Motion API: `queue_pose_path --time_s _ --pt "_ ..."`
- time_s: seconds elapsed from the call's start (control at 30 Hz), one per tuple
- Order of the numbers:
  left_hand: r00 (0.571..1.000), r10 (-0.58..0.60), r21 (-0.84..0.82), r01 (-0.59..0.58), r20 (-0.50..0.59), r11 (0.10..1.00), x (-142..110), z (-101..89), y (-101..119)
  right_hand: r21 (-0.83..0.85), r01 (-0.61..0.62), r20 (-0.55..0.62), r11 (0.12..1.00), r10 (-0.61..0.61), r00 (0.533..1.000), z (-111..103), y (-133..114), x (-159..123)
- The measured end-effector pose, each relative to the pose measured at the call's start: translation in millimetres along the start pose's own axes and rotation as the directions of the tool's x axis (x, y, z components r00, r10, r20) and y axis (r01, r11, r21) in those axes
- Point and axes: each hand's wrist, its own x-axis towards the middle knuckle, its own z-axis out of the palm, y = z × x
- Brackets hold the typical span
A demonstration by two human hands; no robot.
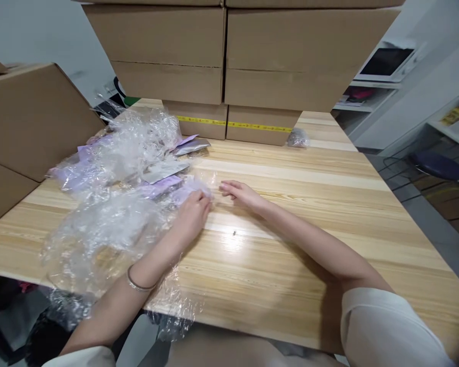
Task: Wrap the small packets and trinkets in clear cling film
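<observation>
My left hand (pixel 194 211) is closed at the right edge of the plastic pile, its fingers gripping a pale purple packet (pixel 187 189) in clear wrap. A metal bangle (pixel 139 286) circles that wrist. Just to the right, my right hand (pixel 239 193) is held low over the table with thumb and fingers pinched together. Whether a bit of clear film sits in that pinch is too small to tell. Beside and under my left forearm spreads a heap of crumpled clear plastic wrap (pixel 110 219), with purple and silver packets (pixel 166 172) among it.
Large cardboard boxes (pixel 168 51) are stacked at the table's back, and more boxes (pixel 30 122) stand at left. A small clear plastic bundle (pixel 298 137) lies by the back right corner. A tiny dark speck (pixel 234 233) is on the wooden table (pixel 290 295). Some wrap hangs over the front edge.
</observation>
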Motion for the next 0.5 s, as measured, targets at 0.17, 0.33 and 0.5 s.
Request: queue_pose_path --time_s 0.17,0.33,0.5 --pt "0.964 0.252 -0.153 -0.236 0.088 0.959 -2.4 9.6 11.2 0.089 0.026 -0.068 0.996 -0.02 0.998 2.8 -12.6 2.7" --pt "0.915 0.377 -0.126 -0.361 0.143 0.924 3.1 9.2 -7.0 0.136 -0.032 -0.029 0.99 0.037 0.999 -10.4 -20.0 -9.3" --pt "0.915 0.392 -0.07 -0.386 0.1 0.92 6.0 8.3 -18.9 0.176 0.014 -0.143 0.984 0.012 0.99 -4.6 -11.7 -9.5"
